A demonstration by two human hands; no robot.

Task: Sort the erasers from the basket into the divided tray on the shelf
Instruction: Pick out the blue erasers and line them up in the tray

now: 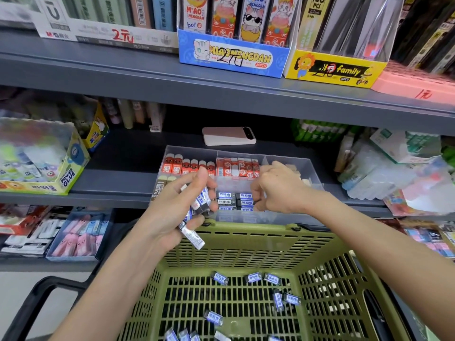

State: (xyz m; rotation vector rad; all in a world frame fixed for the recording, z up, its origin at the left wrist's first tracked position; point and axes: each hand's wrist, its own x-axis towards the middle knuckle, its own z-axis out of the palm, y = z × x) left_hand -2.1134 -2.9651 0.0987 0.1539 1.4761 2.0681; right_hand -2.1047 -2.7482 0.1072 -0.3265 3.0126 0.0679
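Erasers (pixel 200 201): small blue-white sleeved blocks, clutch gripped in left hand (pixel 172 212), long axes roughly upright, one poking down-right from fingers. Stacked row (pixel 236 199) in near middle compartment of clear divided tray (pixel 290 163) lies just right of clutch, long axes left-right. Right hand (pixel 278 190) nearer, fingers curled down onto row; whether pinching one, cannot tell. More lie loose in green slatted basket (pixel 246 244) below.

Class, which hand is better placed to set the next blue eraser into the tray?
Probably the right hand: it is at the row of blue erasers in the tray, while the left hand grips the spare erasers.
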